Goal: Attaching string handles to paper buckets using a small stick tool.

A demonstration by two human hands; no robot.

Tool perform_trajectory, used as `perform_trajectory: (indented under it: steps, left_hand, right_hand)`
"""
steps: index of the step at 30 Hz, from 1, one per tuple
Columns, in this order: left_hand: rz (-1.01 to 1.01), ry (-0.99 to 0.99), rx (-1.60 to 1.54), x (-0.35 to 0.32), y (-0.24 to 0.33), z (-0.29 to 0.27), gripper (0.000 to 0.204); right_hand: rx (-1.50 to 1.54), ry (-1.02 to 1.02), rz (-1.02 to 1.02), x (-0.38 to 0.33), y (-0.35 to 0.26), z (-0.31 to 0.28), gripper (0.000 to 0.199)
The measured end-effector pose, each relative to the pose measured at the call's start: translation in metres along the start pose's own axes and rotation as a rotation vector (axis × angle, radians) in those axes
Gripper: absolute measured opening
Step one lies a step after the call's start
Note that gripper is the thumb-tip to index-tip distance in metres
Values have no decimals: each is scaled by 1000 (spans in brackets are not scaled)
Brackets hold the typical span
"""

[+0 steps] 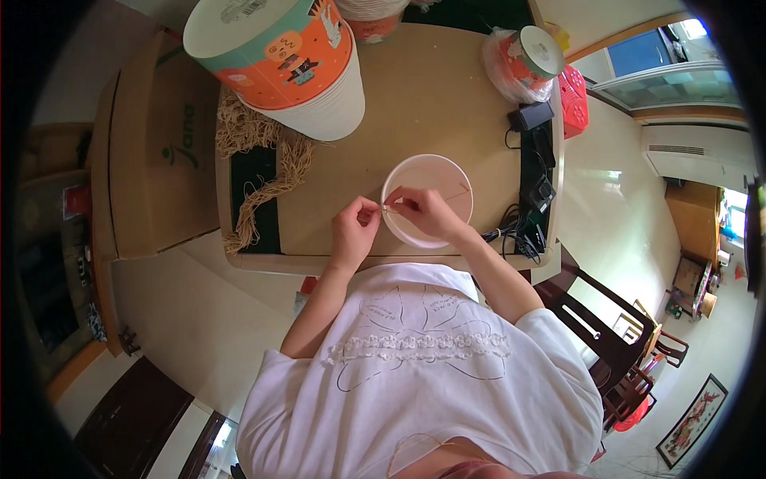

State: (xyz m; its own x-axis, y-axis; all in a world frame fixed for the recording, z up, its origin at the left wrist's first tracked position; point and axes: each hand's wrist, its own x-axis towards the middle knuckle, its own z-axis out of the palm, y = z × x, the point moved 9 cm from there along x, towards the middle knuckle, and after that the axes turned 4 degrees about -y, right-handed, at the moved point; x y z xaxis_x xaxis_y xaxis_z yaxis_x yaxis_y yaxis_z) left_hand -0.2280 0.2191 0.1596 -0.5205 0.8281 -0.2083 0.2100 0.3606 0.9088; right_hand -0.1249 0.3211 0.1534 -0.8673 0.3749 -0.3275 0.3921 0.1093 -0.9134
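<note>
A white paper bucket [408, 236] stands upright near the front edge of the table, its open mouth facing up. Inside it, by the right wall, shows a short length of thin brown cord [456, 194]. At the bucket's left rim my left hand [357, 231] is closed in a pinch. My right hand [428, 214] reaches across the bucket's mouth and pinches at the same spot, fingertips almost meeting the left ones. Something small and pale is between the fingertips, too small to make out. To the left lies a bundle of tan twisted cords [275, 180], draped over the table's edge area.
A tall stack of nested paper buckets [319, 96] with orange and green print leans at the back left. Another stack [373, 16] stands behind. At right are a plastic-wrapped tub [523, 60], a black adapter [531, 116] and cables [519, 235]. A large cardboard box [159, 152] stands left.
</note>
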Motion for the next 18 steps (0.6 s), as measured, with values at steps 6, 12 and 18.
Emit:
perform_trajectory:
  steps: [6,12,18]
  left_hand:
    - [47,33,-57,-2,3,-1,4]
    - [121,71,24,-5,11,-3,7]
    - [228,94,112,-8,21,-3,15]
  right_hand:
    - [-95,-46,-29,1,-10,10,15]
    - [-84,-67,57,3,-1,14,15]
    - [303,21,19,10,22,16,16]
